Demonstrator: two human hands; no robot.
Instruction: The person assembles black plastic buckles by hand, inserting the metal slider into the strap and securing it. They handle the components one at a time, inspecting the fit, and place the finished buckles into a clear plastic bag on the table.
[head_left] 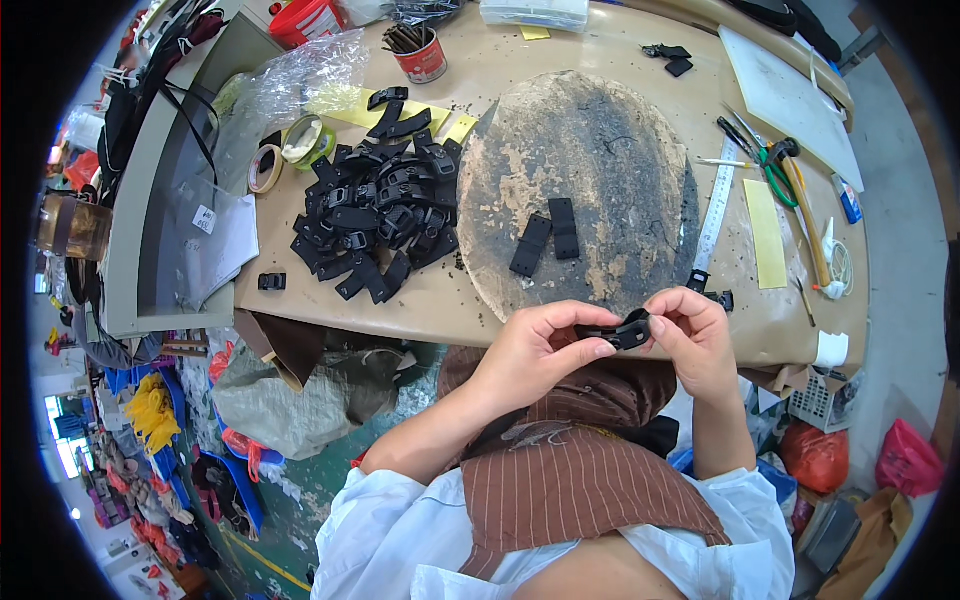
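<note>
Held piece: we have a black strap piece (632, 331) between both hands, above the front edge of the desk (430, 306), right of that edge's middle.
Left hand: we see the left hand (530, 350) nearly closed, thumb and forefinger pinching the piece's left end.
Right hand: we see the right hand (697, 335) closed to a pinch too, thumb and forefinger on the piece's right end, the other fingers bent.
Piece's look: we find it dark, with a slight gleam, bent into a curve.
Hard to see: our fingertips cover both ends, and black on black keeps us from telling whether a buckle sits in it.
Round board: just beyond our hands the worn round board (620, 150) reaches toward the desk's front edge; two flat black straps (564, 230) lie on it, close together.
Heap: left of the board we see a heap of black buckled straps (385, 205), many overlapping and partly hidden.
Desk's right edge: we make out a hammer (812, 225) lying near it.
</note>
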